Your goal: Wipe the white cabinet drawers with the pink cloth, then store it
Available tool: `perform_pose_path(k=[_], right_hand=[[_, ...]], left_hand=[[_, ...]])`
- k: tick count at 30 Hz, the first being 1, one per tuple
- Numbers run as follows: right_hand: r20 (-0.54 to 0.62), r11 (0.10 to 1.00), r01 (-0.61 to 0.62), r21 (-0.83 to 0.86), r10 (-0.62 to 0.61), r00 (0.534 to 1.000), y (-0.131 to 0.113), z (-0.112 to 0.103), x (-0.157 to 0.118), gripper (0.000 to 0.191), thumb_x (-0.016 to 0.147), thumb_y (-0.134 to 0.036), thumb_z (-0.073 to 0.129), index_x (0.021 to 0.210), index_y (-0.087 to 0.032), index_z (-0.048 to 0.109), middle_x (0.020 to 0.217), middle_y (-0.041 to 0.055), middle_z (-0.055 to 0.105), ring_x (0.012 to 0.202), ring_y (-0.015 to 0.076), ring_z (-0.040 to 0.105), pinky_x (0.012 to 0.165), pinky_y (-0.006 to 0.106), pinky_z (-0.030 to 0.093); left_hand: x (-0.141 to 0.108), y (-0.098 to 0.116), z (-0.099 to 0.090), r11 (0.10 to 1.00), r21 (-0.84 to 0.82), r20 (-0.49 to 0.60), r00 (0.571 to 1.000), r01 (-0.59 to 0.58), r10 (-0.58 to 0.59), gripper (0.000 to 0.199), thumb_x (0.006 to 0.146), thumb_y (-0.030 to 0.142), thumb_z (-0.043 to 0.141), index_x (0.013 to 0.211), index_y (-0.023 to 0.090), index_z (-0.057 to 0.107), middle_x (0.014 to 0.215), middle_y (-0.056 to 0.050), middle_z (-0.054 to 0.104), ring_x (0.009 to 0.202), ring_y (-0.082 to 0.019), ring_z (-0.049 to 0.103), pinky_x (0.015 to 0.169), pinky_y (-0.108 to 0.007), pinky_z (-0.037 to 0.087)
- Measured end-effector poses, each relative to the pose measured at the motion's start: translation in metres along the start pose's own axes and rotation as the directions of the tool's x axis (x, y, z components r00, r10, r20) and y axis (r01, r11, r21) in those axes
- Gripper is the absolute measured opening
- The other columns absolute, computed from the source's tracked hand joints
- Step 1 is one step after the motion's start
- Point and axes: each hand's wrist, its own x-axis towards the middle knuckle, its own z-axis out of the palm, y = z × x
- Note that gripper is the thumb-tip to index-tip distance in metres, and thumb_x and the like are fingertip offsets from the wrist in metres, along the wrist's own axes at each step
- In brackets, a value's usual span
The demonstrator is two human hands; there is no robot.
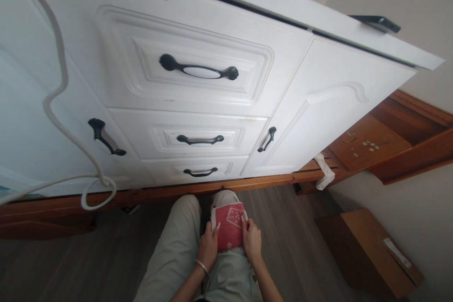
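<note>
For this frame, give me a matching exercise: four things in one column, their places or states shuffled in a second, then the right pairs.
Things:
1. red cloth
2. cardboard box
3. white cable
4. dark flat object

Places or states:
A. lying on the cabinet top, at its edge
B. on the floor at the right
C. held on the lap between left hand and right hand
D. hanging in front of the cabinet's left door

Pairs: 1-C, 2-B, 3-D, 4-A

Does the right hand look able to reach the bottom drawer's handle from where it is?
Probably yes: the right hand holds the red cloth on the lap, and nothing stands between it and the bottom drawer handle. It would have to let go first.
</note>
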Motion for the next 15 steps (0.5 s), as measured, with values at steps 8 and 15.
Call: perform_pose_path(k=[8,15], right_hand=[[-0.066,0.997,0.004,0.077,0.001,0.998,0.007,0.005,0.006,0.04,0.088,-0.062,0.038,0.092,-0.023,0.048,0.094,0.0145,0.067,0.09,0.0314,0.064,0.081,0.039,0.045],[0.286,0.88,-0.259,0.398,0.149,0.947,0.001,-0.001,0.041,0.063,0.061,-0.082,0.062,0.071,-0.02,0.055,0.075,0.0081,0.066,0.08,0.0285,0.065,0.076,0.037,0.047]], left_hand=[[-0.004,-0.004,0.004,0.999,0.046,-0.022,1.0,0.021,-0.02,0.051,0.1,0.035,0.024,0.144,0.01,0.022,0.151,-0.024,0.046,0.135,-0.03,0.053,0.11,-0.038,0.039],[0.03,0.0,-0.005,0.959,-0.17,0.071,0.974,0.225,-0.216,0.049,0.096,0.047,0.031,0.111,0.009,0.058,0.122,-0.023,0.069,0.117,-0.03,0.067,0.104,-0.038,0.046]])
